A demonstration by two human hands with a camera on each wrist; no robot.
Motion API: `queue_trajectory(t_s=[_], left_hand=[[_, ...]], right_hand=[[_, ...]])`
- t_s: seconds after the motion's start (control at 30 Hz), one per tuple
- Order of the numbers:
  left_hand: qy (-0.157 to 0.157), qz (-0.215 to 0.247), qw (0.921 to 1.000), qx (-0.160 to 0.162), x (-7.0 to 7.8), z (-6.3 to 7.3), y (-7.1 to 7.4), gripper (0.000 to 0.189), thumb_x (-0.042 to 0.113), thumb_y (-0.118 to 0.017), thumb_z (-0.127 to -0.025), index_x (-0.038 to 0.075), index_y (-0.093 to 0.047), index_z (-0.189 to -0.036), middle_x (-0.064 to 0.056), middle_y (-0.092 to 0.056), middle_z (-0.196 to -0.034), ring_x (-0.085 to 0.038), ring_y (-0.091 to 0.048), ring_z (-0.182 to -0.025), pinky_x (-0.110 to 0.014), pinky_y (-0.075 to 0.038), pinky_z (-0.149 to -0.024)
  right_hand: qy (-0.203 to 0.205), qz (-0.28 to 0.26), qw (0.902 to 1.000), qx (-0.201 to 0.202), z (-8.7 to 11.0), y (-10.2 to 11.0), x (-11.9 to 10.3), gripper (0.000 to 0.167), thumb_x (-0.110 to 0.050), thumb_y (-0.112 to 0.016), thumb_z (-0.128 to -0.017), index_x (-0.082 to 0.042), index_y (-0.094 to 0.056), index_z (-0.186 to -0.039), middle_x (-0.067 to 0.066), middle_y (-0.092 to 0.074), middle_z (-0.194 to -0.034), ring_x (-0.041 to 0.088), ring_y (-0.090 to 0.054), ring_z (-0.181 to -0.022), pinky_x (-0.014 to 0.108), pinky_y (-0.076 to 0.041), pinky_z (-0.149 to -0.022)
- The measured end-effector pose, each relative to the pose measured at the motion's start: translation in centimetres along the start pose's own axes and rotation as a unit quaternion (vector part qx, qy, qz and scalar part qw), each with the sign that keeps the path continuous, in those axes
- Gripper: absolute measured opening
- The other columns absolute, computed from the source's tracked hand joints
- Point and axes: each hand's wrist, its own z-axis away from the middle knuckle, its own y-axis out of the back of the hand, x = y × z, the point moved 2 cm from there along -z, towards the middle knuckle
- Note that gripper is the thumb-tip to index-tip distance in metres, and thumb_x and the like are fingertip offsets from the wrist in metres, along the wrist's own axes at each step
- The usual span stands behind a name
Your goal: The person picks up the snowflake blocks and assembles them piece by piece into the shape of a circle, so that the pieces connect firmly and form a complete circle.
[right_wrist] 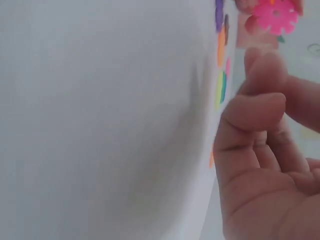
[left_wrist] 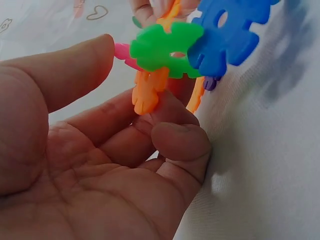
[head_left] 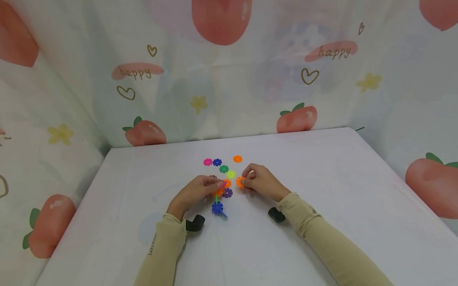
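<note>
My left hand [head_left: 196, 193] pinches a joined chain of notched plastic snowflake discs between thumb and fingers. A pink disc [right_wrist: 276, 17], an orange disc [left_wrist: 147, 92], a green disc [left_wrist: 162, 47] and a blue disc [left_wrist: 232, 32] make up part of it. The chain's dark blue end disc [head_left: 217, 208] hangs toward the person. To the right, my right hand [head_left: 262, 182] pinches a single orange disc [head_left: 240, 182] between thumb and index finger. Its own fingers hide that disc in the right wrist view. Close beside the chain lies a purple disc [head_left: 228, 193].
Loose discs lie flat just beyond the hands: magenta [head_left: 208, 162], blue [head_left: 217, 162], green [head_left: 224, 169], yellow [head_left: 231, 174] and orange [head_left: 237, 159]. A brown disc [head_left: 213, 176] is partly covered by the left hand. White cloth covers the table [head_left: 322, 171]; printed curtains [head_left: 229, 87] surround it.
</note>
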Motion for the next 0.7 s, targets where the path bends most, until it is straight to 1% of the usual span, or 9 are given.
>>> queue_trajectory(t_s=[0.1, 0.2, 0.4, 0.57, 0.7], left_hand=[[-0.005, 0.001, 1.0, -0.008, 0.1, 0.1, -0.1, 0.039, 0.042, -0.071, -0.104, 0.014, -0.078, -0.13, -0.006, -0.068, -0.1, -0.023, -0.059, -0.1, -0.039, -0.048, -0.086], [-0.014, 0.007, 0.9997, -0.018, 0.2, 0.2, -0.3, 0.036, 0.039, -0.07, -0.105, 0.013, -0.078, -0.129, -0.007, -0.066, -0.095, -0.023, -0.059, -0.094, -0.037, -0.047, -0.083], [-0.028, 0.019, 0.999, -0.029, 0.3, 0.3, -0.6, 0.036, 0.037, -0.068, -0.107, 0.01, -0.076, -0.13, -0.006, -0.068, -0.099, -0.022, -0.059, -0.094, -0.035, -0.047, -0.084], [-0.03, 0.007, 0.9992, -0.025, 0.3, 0.0, -0.6, 0.035, 0.033, -0.067, -0.108, 0.008, -0.075, -0.132, -0.003, -0.071, -0.106, -0.022, -0.06, -0.101, -0.034, -0.051, -0.087], [-0.036, -0.004, 0.9991, -0.02, 0.3, -0.4, -0.6, 0.032, 0.027, -0.066, -0.109, 0.007, -0.075, -0.131, -0.004, -0.071, -0.107, -0.023, -0.061, -0.1, -0.034, -0.052, -0.088]], right_hand=[[-0.001, -0.039, 0.9992, 0.01, -0.1, -0.4, -0.3, 0.015, -0.007, -0.069, -0.102, 0.004, -0.067, -0.112, 0.009, -0.074, -0.086, 0.02, -0.067, -0.074, 0.028, -0.056, -0.068], [0.009, -0.064, 0.9978, 0.009, -0.3, -0.8, -0.5, 0.015, -0.008, -0.07, -0.103, 0.005, -0.069, -0.11, 0.011, -0.076, -0.086, 0.019, -0.064, -0.071, 0.027, -0.053, -0.065], [0.022, -0.079, 0.9966, -0.001, -0.4, -1.7, -0.8, 0.015, -0.009, -0.07, -0.102, 0.006, -0.069, -0.107, 0.015, -0.075, -0.085, 0.018, -0.06, -0.067, 0.027, -0.049, -0.061], [0.025, -0.088, 0.9958, -0.01, -0.3, -2.1, -0.9, 0.013, -0.005, -0.069, -0.101, 0.007, -0.068, -0.106, 0.014, -0.073, -0.081, 0.017, -0.06, -0.066, 0.026, -0.049, -0.06], [0.024, -0.093, 0.9952, -0.013, -0.3, -2.4, -1.1, 0.008, -0.002, -0.067, -0.1, 0.005, -0.069, -0.101, 0.014, -0.071, -0.08, 0.018, -0.06, -0.065, 0.026, -0.049, -0.061]])
